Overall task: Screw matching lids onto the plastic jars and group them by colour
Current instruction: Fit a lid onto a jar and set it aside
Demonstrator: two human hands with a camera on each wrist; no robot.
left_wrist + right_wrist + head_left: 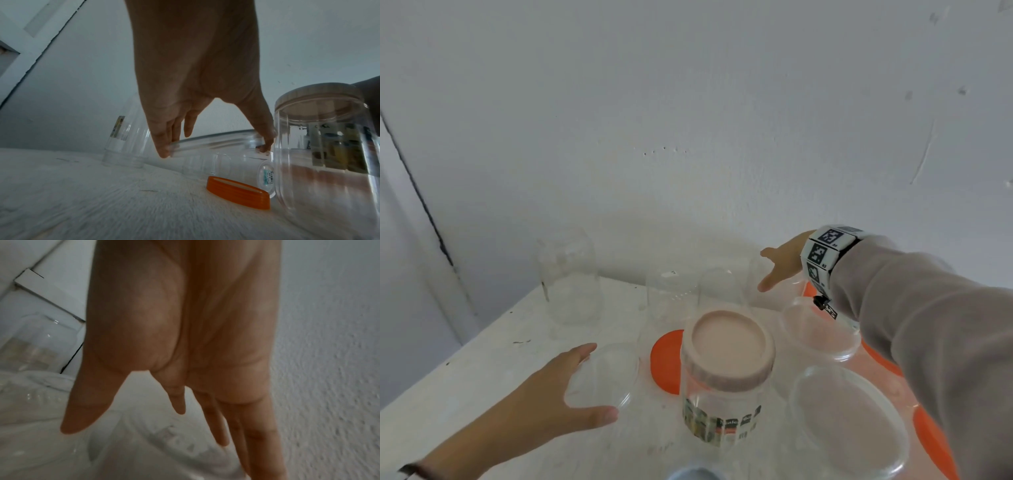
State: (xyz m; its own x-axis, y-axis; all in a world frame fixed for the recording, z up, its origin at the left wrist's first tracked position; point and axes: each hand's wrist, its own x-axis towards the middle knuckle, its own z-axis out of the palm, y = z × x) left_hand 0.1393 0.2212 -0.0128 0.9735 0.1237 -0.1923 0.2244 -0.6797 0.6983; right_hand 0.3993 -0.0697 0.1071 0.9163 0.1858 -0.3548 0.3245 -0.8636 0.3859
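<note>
On the white table (465, 377) my left hand (599, 382) spans the rim of an open clear jar (616, 370), fingers on the far side and thumb on the near side. The left wrist view shows that left hand (216, 149) with fingertips and thumb on the clear jar (226, 138) rim. A loose orange lid (666, 359) (238, 193) lies just right of it. A labelled jar with a beige lid (727, 346) (320, 146) stands in the middle. My right hand (764, 270) (147, 436) is open, fingers straight, over a clear jar (164, 434) at the back right.
Lidless clear jars (568, 281) (671, 294) stand along the back by the wall. Two open jars (822, 329) (849, 421) sit on the right with orange lids (935, 442) beside them under my right sleeve. A pale blue object (695, 474) peeks in at the near edge.
</note>
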